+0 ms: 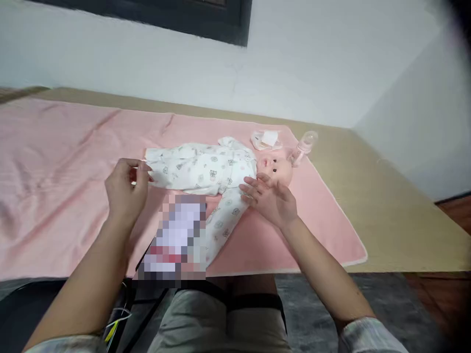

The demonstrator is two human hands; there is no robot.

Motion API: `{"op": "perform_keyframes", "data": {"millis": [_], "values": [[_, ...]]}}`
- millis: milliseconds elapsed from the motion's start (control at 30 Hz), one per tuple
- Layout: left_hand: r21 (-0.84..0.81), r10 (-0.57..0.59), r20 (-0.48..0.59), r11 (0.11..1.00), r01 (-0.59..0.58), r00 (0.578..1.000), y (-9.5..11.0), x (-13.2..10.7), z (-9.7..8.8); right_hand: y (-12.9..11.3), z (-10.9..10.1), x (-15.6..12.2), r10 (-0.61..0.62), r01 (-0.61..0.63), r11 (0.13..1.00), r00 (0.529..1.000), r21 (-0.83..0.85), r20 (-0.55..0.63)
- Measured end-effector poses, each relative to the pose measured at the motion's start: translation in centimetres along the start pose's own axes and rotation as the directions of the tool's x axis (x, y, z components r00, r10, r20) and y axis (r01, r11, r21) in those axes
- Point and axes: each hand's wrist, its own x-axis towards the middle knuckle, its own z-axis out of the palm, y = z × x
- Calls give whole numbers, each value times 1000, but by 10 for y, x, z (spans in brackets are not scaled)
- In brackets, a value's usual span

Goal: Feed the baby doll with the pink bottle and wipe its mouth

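A baby doll (200,166) in a white patterned outfit lies on its back, head to the right. At the trouser ends my left hand (127,189) is curled, thumb and fingers drawn together; whatever lies between them is hidden. My right hand (274,201) is open, its fingers spread above the doll's shoulder and beside its head (281,169). Whether it touches the doll I cannot tell. From that shoulder a long patterned sleeve (228,218) stretches toward the table's near edge. A blurred-out phone-like object (176,230) lies left of this sleeve.
A pink blanket (73,196) covers much of the wooden table (368,196). Beyond the doll's head are a clear baby bottle (306,143) and a small clear packet with white contents (267,139). A white wall (294,63) runs behind the table. A dark chair (33,314) stands at lower left.
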Motion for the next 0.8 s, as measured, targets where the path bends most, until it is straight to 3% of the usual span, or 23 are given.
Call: {"op": "perform_keyframes", "data": {"millis": [200,800], "values": [[28,33,133,999,-37,991,4,-4,4,2,-7,1,-6,5,1000,1000,7,13],[69,93,297,991,-119,950,5,-6,7,-1,-4,2,-9,2,998,992,56,127]]}}
